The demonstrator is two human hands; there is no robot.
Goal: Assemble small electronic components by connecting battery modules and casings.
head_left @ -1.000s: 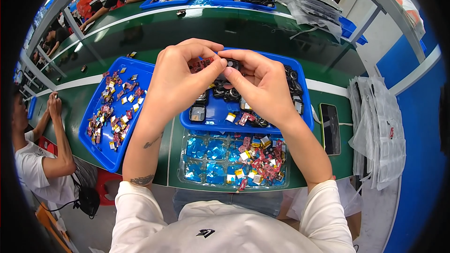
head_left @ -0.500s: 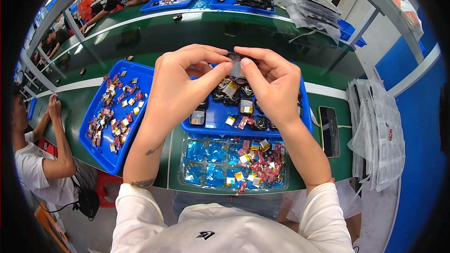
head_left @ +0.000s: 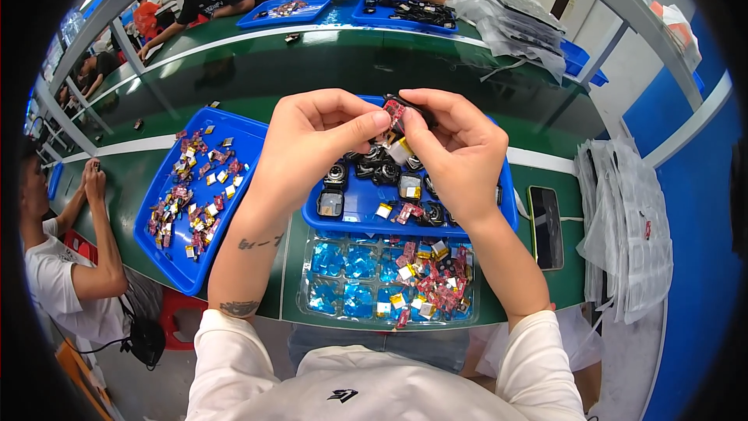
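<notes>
Both my hands meet above a blue tray (head_left: pixel 343 218) of small black camera-like units. My left hand (head_left: pixel 312 136) is closed, its thumb and finger pinching the edge of a small red circuit board (head_left: pixel 395 110). My right hand (head_left: pixel 460 144) is closed on a black casing (head_left: pixel 421 111), its thumb at the board's right edge. Just below the board hangs a silver battery with yellow tape (head_left: pixel 400 150); how it joins the board is hidden. Black units (head_left: pixel 333 175) lie in the tray below, some showing a round lens ring, others a grey inner face.
A clear compartment tray (head_left: pixel 312 316) in front holds blue film pieces and a heap of red boards with batteries. Another blue tray (head_left: pixel 187 277) of such boards stands left. A phone (head_left: pixel 546 228) and stacked plastic-wrapped trays (head_left: pixel 623 226) are right. Co-workers sit left and across.
The grey-faced casing between my fingers has turned, and a red board and battery now show there. My hands have come slightly lower and to the right.
</notes>
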